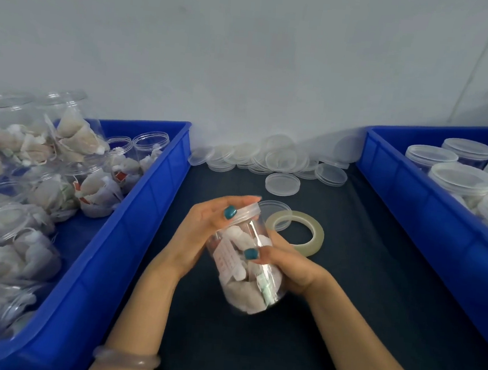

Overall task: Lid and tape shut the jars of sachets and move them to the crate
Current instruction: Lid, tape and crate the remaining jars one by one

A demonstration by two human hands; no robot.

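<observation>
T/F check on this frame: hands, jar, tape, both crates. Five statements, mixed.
1. The left hand grips the lid; the right hand grips the jar. True.
2. The jar stands upright. False: it is tilted, lid end away from the person.
3. The tape roll lies on the table, in neither hand. True.
4. The jars in the right crate are open. False: those jars have lids on.
5. Loose lids lie by the wall. True.
</observation>
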